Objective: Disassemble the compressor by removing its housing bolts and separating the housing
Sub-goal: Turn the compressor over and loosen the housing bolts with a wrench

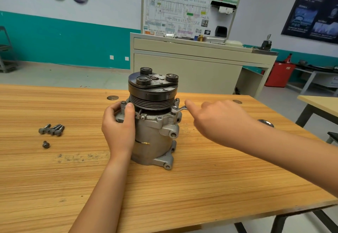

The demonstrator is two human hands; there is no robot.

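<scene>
Upright on the tabletop, the compressor looks heavy, rigid cast metal. My left grip clasps its upper flange, steadying; my right grip holds a wrench there. Loose bolts lie left.

Our left hand wraps the compressor, thumb upright against it. Our right hand extends from the right edge, forefinger stretched along the wrench it holds.
</scene>
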